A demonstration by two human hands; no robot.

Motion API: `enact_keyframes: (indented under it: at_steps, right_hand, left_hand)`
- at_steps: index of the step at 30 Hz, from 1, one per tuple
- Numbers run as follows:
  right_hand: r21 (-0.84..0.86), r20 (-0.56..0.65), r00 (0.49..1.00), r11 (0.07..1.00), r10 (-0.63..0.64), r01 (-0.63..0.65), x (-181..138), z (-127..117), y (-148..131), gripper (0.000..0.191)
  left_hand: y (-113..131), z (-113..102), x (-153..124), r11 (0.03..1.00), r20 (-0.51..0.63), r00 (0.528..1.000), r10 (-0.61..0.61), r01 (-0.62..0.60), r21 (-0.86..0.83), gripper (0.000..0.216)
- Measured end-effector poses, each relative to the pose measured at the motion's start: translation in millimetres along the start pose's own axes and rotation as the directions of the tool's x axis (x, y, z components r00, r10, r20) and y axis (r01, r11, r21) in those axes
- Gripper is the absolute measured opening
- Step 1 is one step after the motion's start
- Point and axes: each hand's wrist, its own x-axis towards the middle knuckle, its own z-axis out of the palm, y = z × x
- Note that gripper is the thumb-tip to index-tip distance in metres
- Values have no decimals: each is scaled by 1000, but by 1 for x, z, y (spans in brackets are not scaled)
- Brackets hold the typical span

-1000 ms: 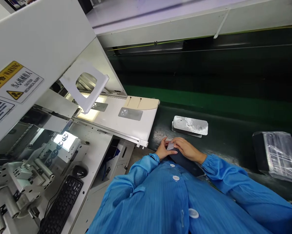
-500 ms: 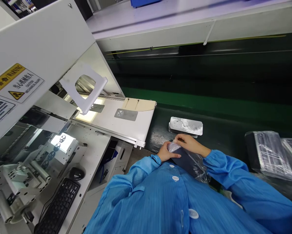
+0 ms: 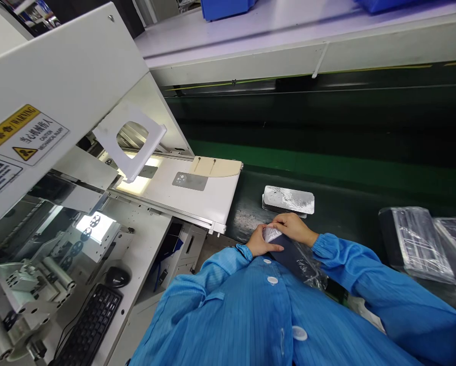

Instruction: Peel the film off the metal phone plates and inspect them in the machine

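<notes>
Close to my chest, my left hand (image 3: 259, 242) and my right hand (image 3: 293, 227) both pinch the top end of a dark flat panel in a clear plastic bag (image 3: 294, 256). The left thumb lies across the bag's crumpled mouth, and the right fingers curl over its upper edge. The panel slants down to the right, against my blue smock. Just beyond my hands, a small stack of bagged panels (image 3: 288, 200) lies on the dark green belt (image 3: 350, 213).
A white conveyor (image 3: 213, 201) at left carries a grey plate (image 3: 190, 181) out of a white machine (image 3: 60, 91) with a warning label. Below it sit a keyboard (image 3: 91, 325) and a mouse (image 3: 117, 277). Bagged dark items (image 3: 418, 241) lie at right.
The plastic bag has come into view around the dark panel. My right hand lifted to the bag's top edge, then settled closer to the left. The grey plate slid left on the white conveyor.
</notes>
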Motion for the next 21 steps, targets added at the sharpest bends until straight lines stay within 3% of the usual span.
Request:
enact_keyframes:
  at_steps: [4,7,10,13,17,21]
  right_hand:
    - [100,-73,985,984,157,-150,-3,2,-1,48]
    - [278,-86,963,934,257,-224,-1,-1,-3,48]
    - [521,-158,891,802,426,-291,1,-12,-2,54]
    - [643,-201,829,709,522,-291,-2,-35,5,59]
    - [580,-195,875,772,443,-261,-18,-55,15,58]
    - [301,-86,961,927,261,-225,-39,-29,18,59]
  left_hand:
    - [1,0,2,1000,30,999,31,-31,-3,86]
    - [1,1,3,998,60,996,58,-57,-24,83]
    - [-2,1,1,991,106,987,123,-118,-56,85]
    - [-12,-2,-1,983,146,974,171,-158,-98,91]
    - [-27,-6,0,966,106,988,116,-87,-241,89]
    - [-32,-8,5,942,91,992,83,-48,-331,93]
